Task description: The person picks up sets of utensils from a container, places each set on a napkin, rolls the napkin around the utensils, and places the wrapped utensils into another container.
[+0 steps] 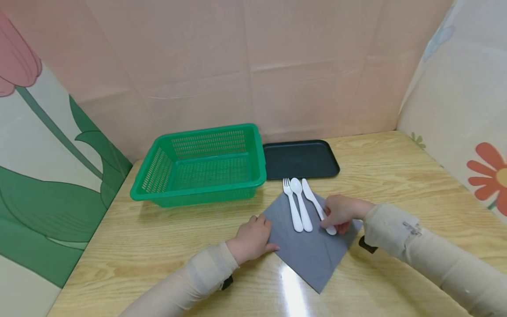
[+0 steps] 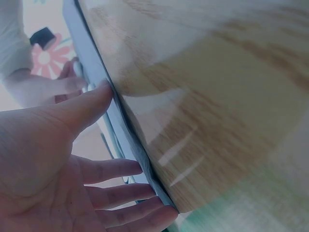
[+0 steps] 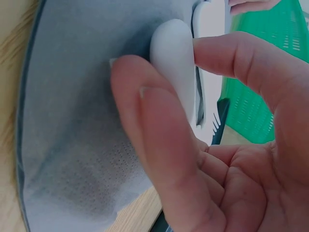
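Note:
A grey paper napkin (image 1: 317, 259) lies turned cornerwise on the table. On its upper part rest a white fork (image 1: 294, 211), a white spoon (image 1: 302, 209) and a white knife (image 1: 314, 199), side by side, with their heads past the napkin's top corner. My right hand (image 1: 341, 212) pinches the knife's handle (image 3: 174, 63) between thumb and forefinger, over the napkin's right side. At the napkin's left edge, my left hand (image 1: 252, 237) touches it with thumb and fingertips; in the left wrist view its fingers are mostly straight.
A green slotted plastic basket (image 1: 198, 192) stands at the back left. Beside it, behind the cutlery, lies a black tray (image 1: 301, 159). The wooden table (image 1: 396, 176) meets a plain back wall and printed side walls.

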Available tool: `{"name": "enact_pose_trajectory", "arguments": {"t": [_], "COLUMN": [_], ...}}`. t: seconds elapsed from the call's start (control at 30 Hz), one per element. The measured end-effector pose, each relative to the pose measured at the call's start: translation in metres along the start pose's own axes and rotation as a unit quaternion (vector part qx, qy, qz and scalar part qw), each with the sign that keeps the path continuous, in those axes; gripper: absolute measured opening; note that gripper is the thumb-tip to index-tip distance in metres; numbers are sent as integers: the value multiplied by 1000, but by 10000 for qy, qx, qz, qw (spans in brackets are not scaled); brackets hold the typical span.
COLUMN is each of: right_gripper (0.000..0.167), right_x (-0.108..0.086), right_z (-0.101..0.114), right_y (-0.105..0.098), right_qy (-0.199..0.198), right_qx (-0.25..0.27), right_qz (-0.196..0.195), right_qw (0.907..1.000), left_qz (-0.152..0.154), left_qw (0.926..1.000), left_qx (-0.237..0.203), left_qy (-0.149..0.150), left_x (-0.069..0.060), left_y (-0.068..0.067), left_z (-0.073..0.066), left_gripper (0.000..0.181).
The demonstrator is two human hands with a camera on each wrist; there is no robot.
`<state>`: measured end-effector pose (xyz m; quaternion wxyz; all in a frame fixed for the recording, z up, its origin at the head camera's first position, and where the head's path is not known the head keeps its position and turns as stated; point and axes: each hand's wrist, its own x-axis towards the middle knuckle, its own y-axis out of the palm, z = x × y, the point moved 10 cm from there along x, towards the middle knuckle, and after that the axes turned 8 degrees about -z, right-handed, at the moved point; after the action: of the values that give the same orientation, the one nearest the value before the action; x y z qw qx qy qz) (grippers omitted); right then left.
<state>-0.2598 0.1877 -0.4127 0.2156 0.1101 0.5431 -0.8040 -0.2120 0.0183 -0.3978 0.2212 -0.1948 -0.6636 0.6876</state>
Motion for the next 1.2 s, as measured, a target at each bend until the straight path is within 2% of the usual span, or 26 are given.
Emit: {"name": "enact_pose_trajectory", "arguments": {"t": [0.43,0.9,1.2], "right_gripper": [28,29,28], "right_x": [5,8,9], "right_z": [4,9,14], "right_y": [-1,5,2], "right_qy": [-92,56,-165], "right_qx": [96,87,105], "right_qz": [-81,42,-28], "right_qw": [9999,9999,9998], "left_qz": [59,100,116], "left_qw": [10000,9999,9999], "left_qx": [7,-14,-35], "left_qy": [11,-26,-36], "left_x": [1,1,1], "left_y": [2,1,0], "left_z": [0,1,1], "left_gripper": [54,54,54]}}
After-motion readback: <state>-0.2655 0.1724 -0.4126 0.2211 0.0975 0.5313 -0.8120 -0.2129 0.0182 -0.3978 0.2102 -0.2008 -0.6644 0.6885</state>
